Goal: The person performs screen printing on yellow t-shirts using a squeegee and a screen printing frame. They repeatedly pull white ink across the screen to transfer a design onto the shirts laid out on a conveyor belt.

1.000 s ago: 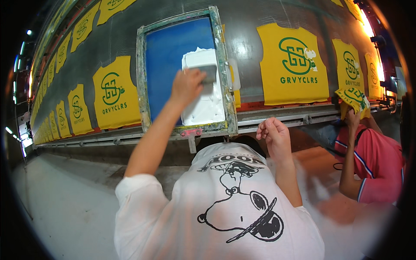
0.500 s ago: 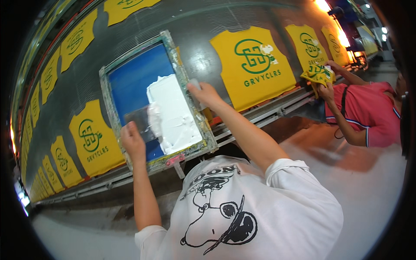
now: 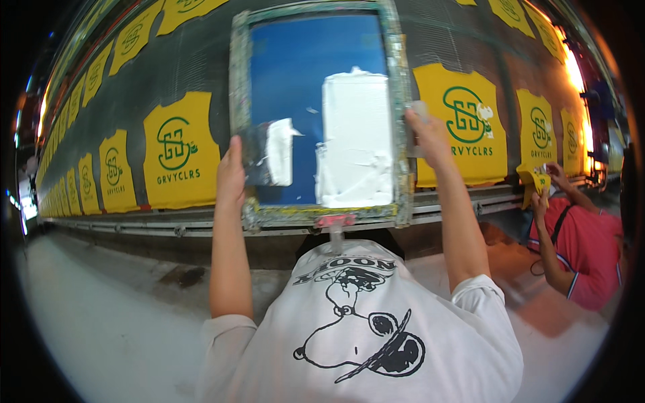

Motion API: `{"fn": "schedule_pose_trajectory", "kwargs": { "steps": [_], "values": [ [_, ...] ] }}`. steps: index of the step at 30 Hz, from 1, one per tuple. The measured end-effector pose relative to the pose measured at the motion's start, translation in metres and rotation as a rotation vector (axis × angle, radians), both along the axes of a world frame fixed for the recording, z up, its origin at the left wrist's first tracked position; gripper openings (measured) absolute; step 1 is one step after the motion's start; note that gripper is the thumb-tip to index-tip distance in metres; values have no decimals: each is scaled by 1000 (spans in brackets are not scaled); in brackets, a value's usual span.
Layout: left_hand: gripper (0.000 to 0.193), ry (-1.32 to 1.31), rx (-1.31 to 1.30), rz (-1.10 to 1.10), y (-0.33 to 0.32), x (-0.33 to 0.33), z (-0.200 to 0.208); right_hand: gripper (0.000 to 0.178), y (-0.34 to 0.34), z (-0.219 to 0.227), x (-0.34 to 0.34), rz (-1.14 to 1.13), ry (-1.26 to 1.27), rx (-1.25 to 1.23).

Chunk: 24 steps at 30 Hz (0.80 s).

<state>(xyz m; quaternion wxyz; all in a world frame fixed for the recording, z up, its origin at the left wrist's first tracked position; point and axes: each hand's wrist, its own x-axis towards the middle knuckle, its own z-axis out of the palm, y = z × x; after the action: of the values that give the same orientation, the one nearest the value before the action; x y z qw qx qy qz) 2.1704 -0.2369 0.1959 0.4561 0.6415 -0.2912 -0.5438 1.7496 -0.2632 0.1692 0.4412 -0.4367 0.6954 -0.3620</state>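
The screen-printing frame (image 3: 319,114) now sits squarely ahead, no longer tilted as half a second ago, and both hands have shifted to its side rails, so it reads as being set in place. The left hand (image 3: 232,176) closes its grip on the left rail; the right hand (image 3: 423,134) clamps the right rail. Between the grips, blue mesh carries thick, glossy white ink (image 3: 356,141). Beyond each grip, flat yellow cloth panels (image 3: 180,151) lie on the long dark surface (image 3: 195,64).

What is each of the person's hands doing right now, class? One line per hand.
Left hand: closed on the left side of the screen-printing frame.
Right hand: closed on the frame's right side.
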Motion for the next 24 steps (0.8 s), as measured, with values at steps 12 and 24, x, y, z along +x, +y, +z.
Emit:
{"fn": "schedule_pose_trajectory", "kwargs": {
  "steps": [12, 24],
  "values": [
    [69, -444, -339, -19, -11, -188, -63, 38, 7, 8, -154, -452, 172, -226],
    [77, -289, 16, -15, -20, -42, -82, 26, -33, -68, -14, -368, -13, -377]
  ]
}}
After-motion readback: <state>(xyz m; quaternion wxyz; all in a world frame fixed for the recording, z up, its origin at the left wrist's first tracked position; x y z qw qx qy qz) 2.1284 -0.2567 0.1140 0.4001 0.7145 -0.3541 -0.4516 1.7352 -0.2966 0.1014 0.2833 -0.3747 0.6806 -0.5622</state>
